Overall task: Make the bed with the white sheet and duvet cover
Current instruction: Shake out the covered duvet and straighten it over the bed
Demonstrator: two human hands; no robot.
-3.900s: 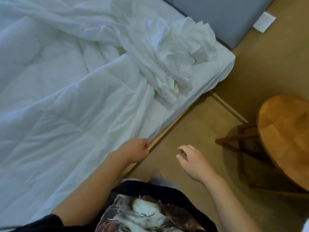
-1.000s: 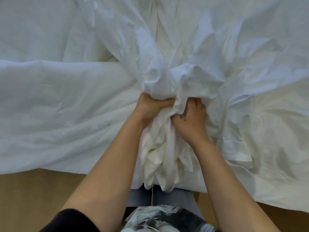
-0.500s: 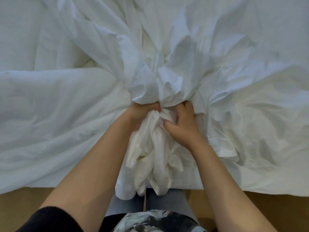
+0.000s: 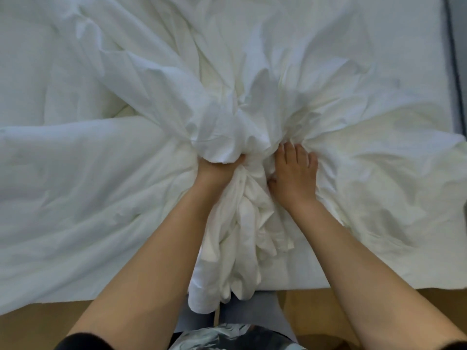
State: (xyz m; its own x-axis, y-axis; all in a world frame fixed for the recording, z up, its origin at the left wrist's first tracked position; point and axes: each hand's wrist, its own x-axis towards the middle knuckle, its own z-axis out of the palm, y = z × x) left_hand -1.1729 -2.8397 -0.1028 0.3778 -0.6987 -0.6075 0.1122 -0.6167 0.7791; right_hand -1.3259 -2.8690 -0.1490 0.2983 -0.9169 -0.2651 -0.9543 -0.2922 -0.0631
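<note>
- Head view: left hand [image 4: 217, 170] clenched on a bunch of the duvet cover [image 4: 240, 127] — fingertips buried under the fold.
- Just beside it, right hand [image 4: 294, 173] flat on the cloth, fingers spread, gripping nothing.
- Between both wrists, gathered tail of the cover hanging over the bed [image 4: 417, 46] edge toward the floor [image 4: 38, 324].
- Beyond the hands, creased white fabric fanning out across the bed.

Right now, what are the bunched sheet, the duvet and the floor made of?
Sheet: thin woven cloth, probably cotton, matte; crumples into fine sharp creases. Duvet: padded, matte; soft puffy folds. Floor: smooth tan, wood or vinyl, unclear.
</note>
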